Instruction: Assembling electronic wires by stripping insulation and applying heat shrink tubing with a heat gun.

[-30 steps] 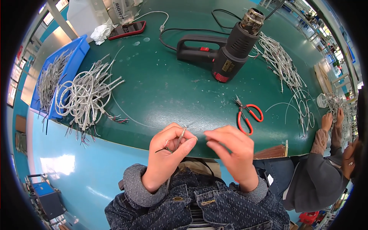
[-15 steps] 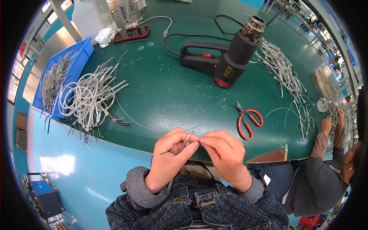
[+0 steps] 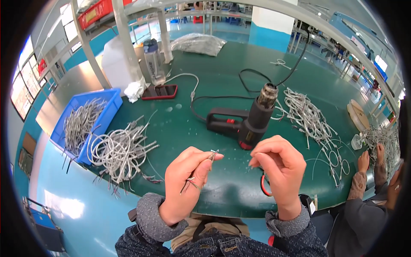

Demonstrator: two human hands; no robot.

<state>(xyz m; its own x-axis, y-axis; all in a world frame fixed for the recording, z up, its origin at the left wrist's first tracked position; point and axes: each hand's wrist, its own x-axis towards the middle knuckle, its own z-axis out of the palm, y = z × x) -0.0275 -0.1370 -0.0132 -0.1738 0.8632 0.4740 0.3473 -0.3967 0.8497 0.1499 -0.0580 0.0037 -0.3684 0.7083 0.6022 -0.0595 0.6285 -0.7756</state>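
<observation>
My left hand is closed around a short grey cable, its end showing between thumb and forefinger. Thin dark, white and green wires stick out at the palm side of the same hand. To the right, apart from it, my right hand is raised with thumb and fingertips pinched together. Whatever they may hold is too small to make out. Just behind that hand lie the red-handled cutters, mostly hidden by it. A black heat gun stands on the green table beyond both hands.
A blue bin of short cables and a pile of coiled cables sit at left. A phone, bottle and crumpled tissue lie behind. More cables spread at right, near a spool and a co-worker's hands.
My right hand has come away from the left and moved up and to the right, covering most of the cutters. The left keeps its cable. The view has tilted up, showing more background.
</observation>
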